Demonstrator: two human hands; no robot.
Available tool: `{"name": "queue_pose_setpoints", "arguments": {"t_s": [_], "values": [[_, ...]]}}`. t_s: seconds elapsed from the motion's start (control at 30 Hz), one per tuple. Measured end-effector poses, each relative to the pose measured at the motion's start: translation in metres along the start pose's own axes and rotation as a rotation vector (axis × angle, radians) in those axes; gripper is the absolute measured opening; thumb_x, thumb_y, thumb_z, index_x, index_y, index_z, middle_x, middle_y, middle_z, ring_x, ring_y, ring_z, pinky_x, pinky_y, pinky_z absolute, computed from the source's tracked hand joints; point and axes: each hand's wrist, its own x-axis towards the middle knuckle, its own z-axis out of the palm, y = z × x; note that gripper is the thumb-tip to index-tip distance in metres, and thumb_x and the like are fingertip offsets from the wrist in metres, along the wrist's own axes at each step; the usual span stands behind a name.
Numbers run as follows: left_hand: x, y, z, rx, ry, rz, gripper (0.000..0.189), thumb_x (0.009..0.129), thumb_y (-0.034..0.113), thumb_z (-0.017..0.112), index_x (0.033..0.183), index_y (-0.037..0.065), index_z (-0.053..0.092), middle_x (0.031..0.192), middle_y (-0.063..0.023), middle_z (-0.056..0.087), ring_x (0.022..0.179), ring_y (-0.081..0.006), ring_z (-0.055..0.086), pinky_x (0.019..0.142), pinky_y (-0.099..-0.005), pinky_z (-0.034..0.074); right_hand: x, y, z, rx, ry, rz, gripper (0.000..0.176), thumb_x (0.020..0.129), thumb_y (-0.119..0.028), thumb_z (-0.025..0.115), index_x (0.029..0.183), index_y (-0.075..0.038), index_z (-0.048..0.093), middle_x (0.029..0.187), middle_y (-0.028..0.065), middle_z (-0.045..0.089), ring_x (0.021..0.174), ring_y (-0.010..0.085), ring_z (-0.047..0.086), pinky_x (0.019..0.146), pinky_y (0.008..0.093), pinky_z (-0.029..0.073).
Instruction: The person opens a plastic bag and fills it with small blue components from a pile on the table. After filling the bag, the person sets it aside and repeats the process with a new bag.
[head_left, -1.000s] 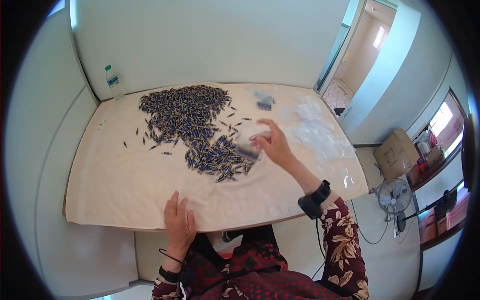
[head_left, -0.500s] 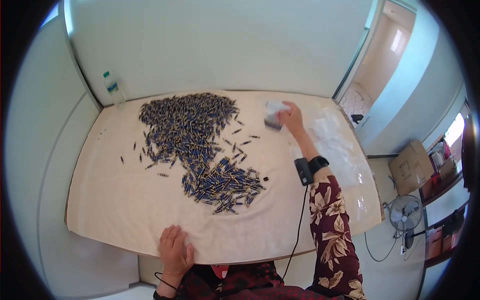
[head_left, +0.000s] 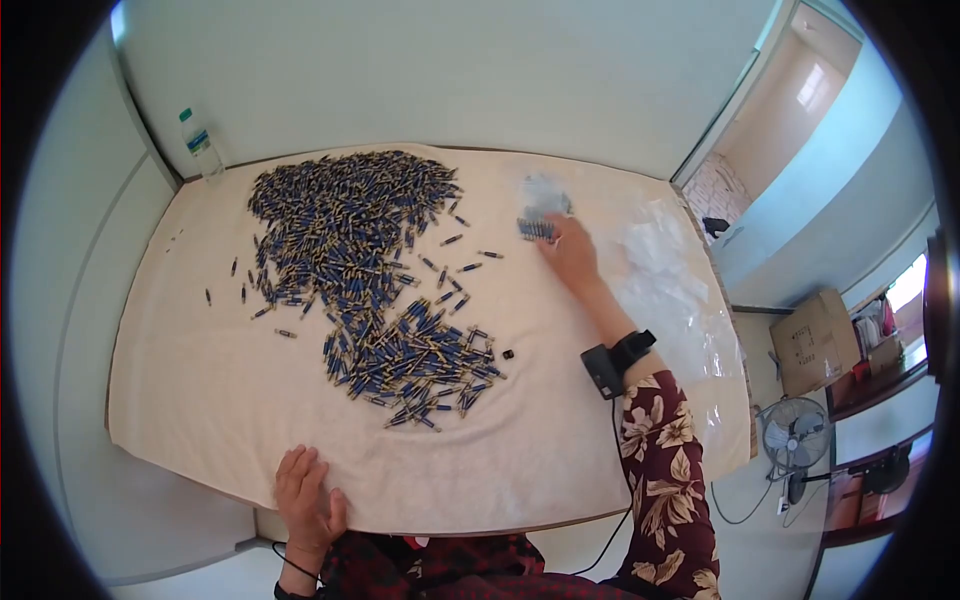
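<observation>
Right hand (head_left: 570, 252) lies stretched across the cream cloth-covered table (head_left: 200, 400), fingertips at a small clear plastic bag of blue pieces (head_left: 540, 212) near the far edge; whether it grips the bag cannot be told. Left hand (head_left: 305, 495) rests flat, fingers spread, on the near edge, well apart from the large heap of blue-and-gold pieces (head_left: 350, 230).

Cream fabric tablecloth (head_left: 200, 400): plain, no pattern. Heap of small cylindrical pieces (head_left: 340, 220), upper centre: dark blue bodies, gold ends. Small clear plastic packet (head_left: 540, 215), right of the heap: transparent, dark blue contents. Loose plastic bags (head_left: 665, 270), right: translucent white. Long fabric sleeve (head_left: 670, 470), lower right: dark red, cream floral print. Wrist strap (head_left: 612, 362): black. Plastic bottle (head_left: 200, 145), upper left: clear, green cap, blue label.
</observation>
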Motion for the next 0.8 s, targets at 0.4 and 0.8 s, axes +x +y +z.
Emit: {"name": "queue_pose_setpoints", "arguments": {"t_s": [0.4,0.8], "values": [[-0.001,0.003,0.001,0.023,-0.008,0.046,0.030,0.075,0.011,0.056,0.103,0.000,0.057,0.118,-0.0207,0.056,0.114,-0.0432,0.050,0.100,-0.0508,0.038,0.027,-0.016,0.029,-0.335,-0.101,0.035,0.023,0.082,-0.015,0.064,0.105,-0.013,0.063,0.093,0.0107,0.063,0.088,0.0318,0.063,0.073,0.0424,0.051],[-0.006,-0.002,0.005,0.006,0.025,0.083,0.030,0.077,0.010,0.055,0.104,-0.001,0.056,0.118,-0.0204,0.056,0.114,-0.0433,0.050,0.099,-0.0505,0.039,0.006,-0.015,-0.001,-0.166,-0.026,-0.007,0.023,0.080,-0.016,0.063,0.102,-0.011,0.064,0.102,0.0119,0.065,0.094,0.0294,0.063,0.079,0.0417,0.051]]}}
